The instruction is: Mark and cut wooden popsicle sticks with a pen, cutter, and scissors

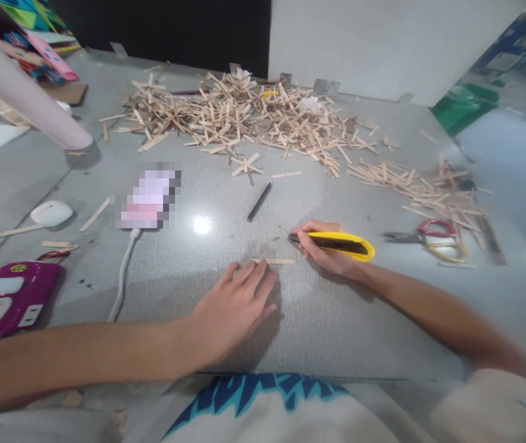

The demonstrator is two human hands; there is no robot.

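Note:
My right hand (pixel 320 246) is closed round a yellow and black utility knife (pixel 341 241), its tip pointing left just above the grey table. Below and left of that tip lies a short wooden craft stick (pixel 282 261) with faint marks on it. The fingertips of my left hand (pixel 244 286) rest at the stick's left end, fingers stretched out and slightly bent over the table. Whether they press on the stick is partly hidden. A dark pen (pixel 259 202) lies a little farther back, near a star-shaped bundle of sticks (pixel 247 165).
A large heap of wooden sticks (pixel 226 117) spreads along the back. Red and yellow-handled scissors (pixel 433 239) lie at right. On the left are a phone (pixel 149 197) with a white cable (pixel 125 277), a white mouse-like object (pixel 51 213), a purple power strip (pixel 45 289) and a pale cylinder (pixel 36 92).

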